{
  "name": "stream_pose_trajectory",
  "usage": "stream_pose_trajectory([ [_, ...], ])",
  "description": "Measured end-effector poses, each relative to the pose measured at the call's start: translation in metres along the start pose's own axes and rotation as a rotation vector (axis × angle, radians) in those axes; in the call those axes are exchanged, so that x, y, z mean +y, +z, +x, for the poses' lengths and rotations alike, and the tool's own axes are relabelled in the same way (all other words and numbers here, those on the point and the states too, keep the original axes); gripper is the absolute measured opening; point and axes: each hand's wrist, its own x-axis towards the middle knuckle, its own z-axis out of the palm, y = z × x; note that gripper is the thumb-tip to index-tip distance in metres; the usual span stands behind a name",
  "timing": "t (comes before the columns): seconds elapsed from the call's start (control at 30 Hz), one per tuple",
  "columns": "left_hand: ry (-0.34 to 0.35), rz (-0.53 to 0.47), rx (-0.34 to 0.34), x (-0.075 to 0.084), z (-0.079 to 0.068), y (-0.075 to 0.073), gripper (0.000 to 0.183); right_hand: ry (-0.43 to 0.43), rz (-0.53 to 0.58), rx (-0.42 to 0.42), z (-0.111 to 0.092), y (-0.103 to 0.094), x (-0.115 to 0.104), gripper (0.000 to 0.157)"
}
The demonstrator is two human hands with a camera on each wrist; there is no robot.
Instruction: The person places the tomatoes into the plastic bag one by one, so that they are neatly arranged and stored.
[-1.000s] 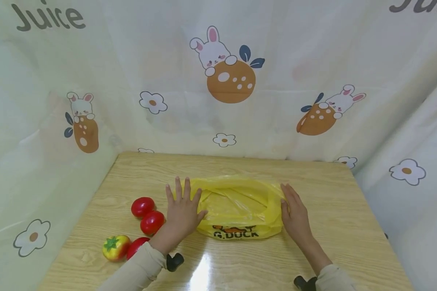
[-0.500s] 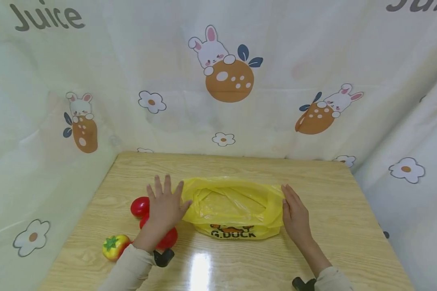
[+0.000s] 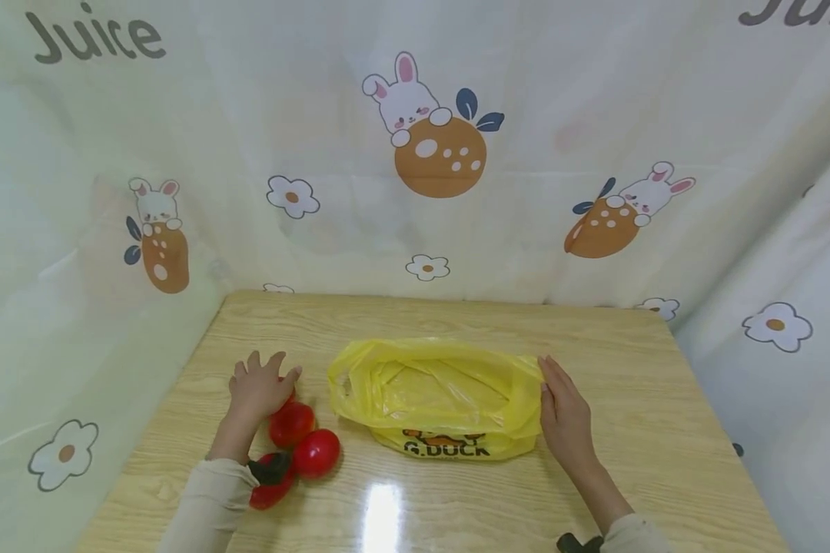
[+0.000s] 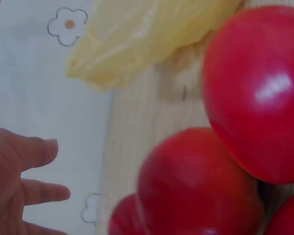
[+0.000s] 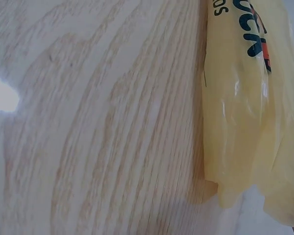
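A yellow plastic bag point(image 3: 449, 442) printed "G.DUCK" lies on the table with its mouth gaping. My right hand point(image 3: 569, 418) is at the bag's right side, its straight fingers against the plastic. To the left of the bag, my left hand point(image 3: 257, 390) reaches over the farthest shiny red fruit point(image 3: 287, 393), fingers spread, partly covering it. In the left wrist view its thumb and fingers stick out apart. Other red fruits lie nearer: a middle one point(image 3: 292, 425), one to its right point(image 3: 317, 453), and one point(image 3: 270, 484) partly behind the wrist strap.
The wooden table point(image 3: 470, 507) meets a pale curtain point(image 3: 346, 253) with rabbit and flower prints at its back and sides. The yellow-red fruit with a green top, seen earlier at the left, is hidden by the left forearm.
My left hand has left the bag's left side and moved left, over the farthest red fruit. The bag's left edge now shows. My right hand has stayed at the bag.
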Motion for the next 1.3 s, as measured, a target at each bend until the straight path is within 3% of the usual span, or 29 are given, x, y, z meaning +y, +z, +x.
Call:
stream_pose_trajectory([
  [0.3,0.02,0.001,-0.121,-0.015,0.007,0.017,0.054,-0.052,-0.003,0.018,0.003,-0.001,0.002,0.04],
  [0.67,0.03,-0.018,-0.111,-0.026,0.012,0.021,0.048,-0.051,0.017,0.017,0.001,0.001,0.005,0.042],
  [1.0,0.092,-0.005,-0.001,-0.039,0.019,0.025,0.048,-0.024,-0.003,-0.004,-0.001,0.002,0.006,0.041],
  [1.3,0.104,-0.086,0.111,-0.046,0.02,0.025,0.054,-0.011,0.029,-0.008,-0.003,0.005,0.008,0.043],
])
